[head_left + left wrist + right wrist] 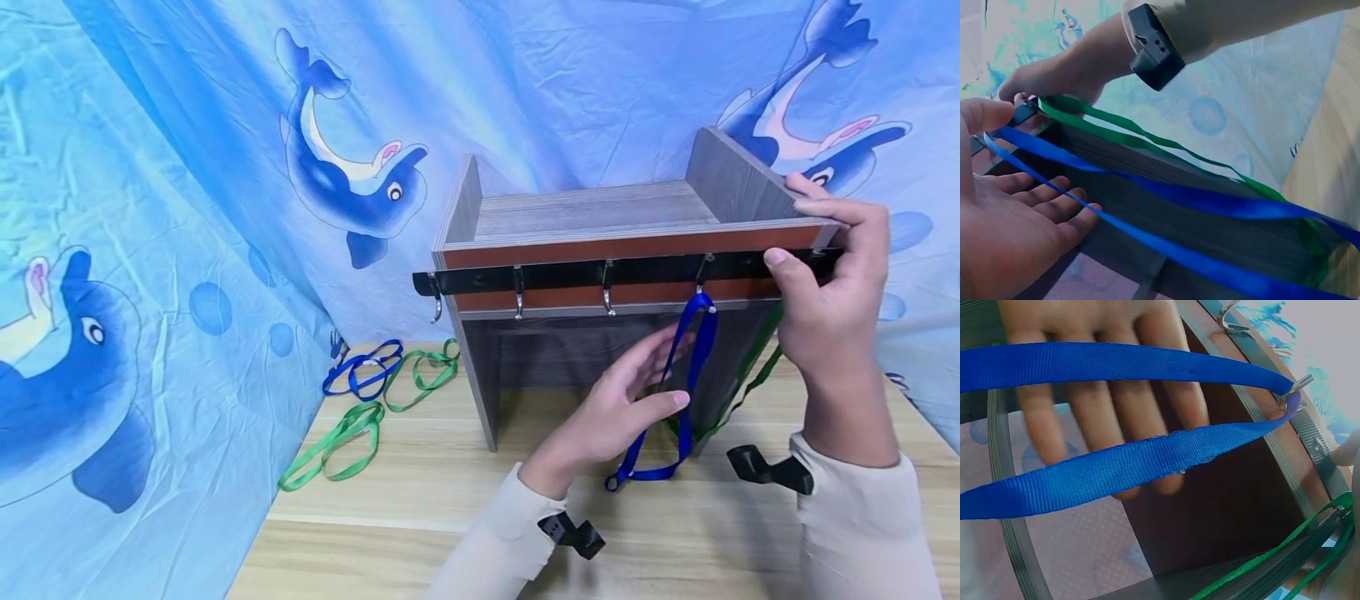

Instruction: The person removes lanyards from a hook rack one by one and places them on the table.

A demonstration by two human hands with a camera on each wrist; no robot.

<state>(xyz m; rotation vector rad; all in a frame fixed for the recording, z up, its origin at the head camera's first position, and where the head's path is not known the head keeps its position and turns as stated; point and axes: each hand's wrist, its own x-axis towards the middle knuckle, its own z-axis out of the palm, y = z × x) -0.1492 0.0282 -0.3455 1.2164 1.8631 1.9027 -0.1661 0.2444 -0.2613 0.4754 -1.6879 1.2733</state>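
Observation:
A black hook rail (562, 273) with several silver hooks runs across the front of a grey wooden shelf (585, 212). From one hook hangs a blue lanyard (702, 337), its lower loop dangling above the table. My left hand (611, 408) is beside and partly behind this lanyard, fingers extended, palm turned toward it. At the rail's right end my right hand (843, 292) grips, thumb on the rail's front and fingers over the side panel. A green lanyard (750, 375) hangs below that hand; its hook is hidden in the head view.
On the wooden table (360, 533), left of the shelf, lie a blue lanyard (363, 371) and two green ones, one nearer (337, 442) and one close to the shelf's side panel. A blue dolphin-print cloth (225, 150) hangs behind and at the left.

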